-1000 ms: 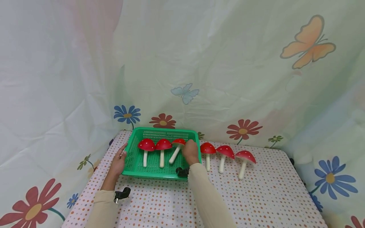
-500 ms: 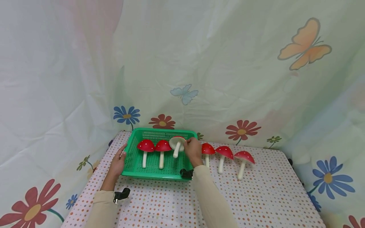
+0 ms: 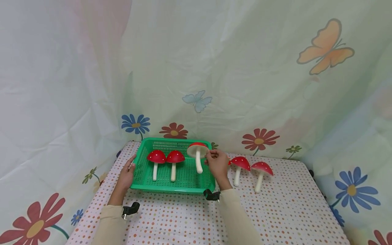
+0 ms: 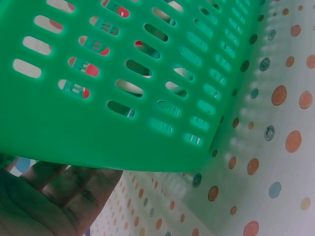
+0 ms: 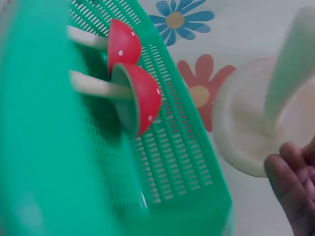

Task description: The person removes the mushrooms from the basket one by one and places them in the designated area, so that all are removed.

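A: Nearest stuff first?
B: Beige sleeves (image 3: pixel 240 217) seen at the bottom edge, a black wrist device (image 3: pixel 131 209) worn on each arm, dotted tablecloth (image 3: pixel 171 221) spread beneath.

A: Left hand (image 3: pixel 126 175)?
B: Laid against the left side of the green basket (image 3: pixel 166 190). Grip wide: fingers kept fairly straight along the outer wall, tips hidden by the basket in the left wrist view.

A: Right hand (image 3: pixel 218 165)?
B: Grip narrow. The held mushroom (image 3: pixel 198 161) is pinched at the right edge of its cap, between thumb and fingers.

A: Where's that mushroom?
B: Held over the right part of the basket in the head view, pale underside shown, stem pointed down. Blurred in the right wrist view.

A: Others?
B: Inside the basket, a left red mushroom (image 3: pixel 157 157) and a middle red mushroom (image 3: pixel 175 157) are set side by side, caps toward the back. On the cloth to the right, a spotted mushroom (image 3: pixel 240 164) and an outer mushroom (image 3: pixel 262 167); a red sliver (image 3: pixel 229 162) is mostly covered by the right hand.

A: Far end?
B: Pale backdrop (image 3: pixel 245 85), printed with flowers and an orange butterfly (image 3: pixel 326 49).
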Motion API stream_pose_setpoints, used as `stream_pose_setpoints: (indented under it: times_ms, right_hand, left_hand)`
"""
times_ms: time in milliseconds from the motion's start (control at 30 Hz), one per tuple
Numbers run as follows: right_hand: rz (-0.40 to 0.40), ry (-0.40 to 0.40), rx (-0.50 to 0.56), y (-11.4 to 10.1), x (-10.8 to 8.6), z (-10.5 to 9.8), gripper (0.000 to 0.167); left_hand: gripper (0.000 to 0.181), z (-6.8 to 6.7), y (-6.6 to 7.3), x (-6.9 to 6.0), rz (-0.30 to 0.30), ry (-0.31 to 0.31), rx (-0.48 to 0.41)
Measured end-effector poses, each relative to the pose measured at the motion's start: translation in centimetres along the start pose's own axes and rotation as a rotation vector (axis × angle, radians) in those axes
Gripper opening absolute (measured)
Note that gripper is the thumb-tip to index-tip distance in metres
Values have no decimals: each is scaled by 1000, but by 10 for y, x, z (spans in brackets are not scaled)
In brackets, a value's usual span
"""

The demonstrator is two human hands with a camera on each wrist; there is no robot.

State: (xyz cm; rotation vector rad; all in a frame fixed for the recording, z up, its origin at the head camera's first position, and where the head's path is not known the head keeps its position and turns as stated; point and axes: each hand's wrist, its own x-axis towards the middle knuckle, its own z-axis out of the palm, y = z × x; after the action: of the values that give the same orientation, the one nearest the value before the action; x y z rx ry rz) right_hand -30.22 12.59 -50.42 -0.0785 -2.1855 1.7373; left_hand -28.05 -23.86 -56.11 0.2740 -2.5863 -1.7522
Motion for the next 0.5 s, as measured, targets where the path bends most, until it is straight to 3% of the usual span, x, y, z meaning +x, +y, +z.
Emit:
stream_pose_setpoints:
  times_ms: [100,333,500]
  right_hand:
    - [-61,72,-29,4,-8,-16,16]
    - [-288,263,-235,28,-33,-56,7]
    - [-354,309,-386,54,-51,-85,6]
  left_hand:
    - [49,-1,0,0,-3,2,-1]
    - [49,-4,1,-3,6,-6,-2]
    - [49,-2,1,-1,0,-3,2]
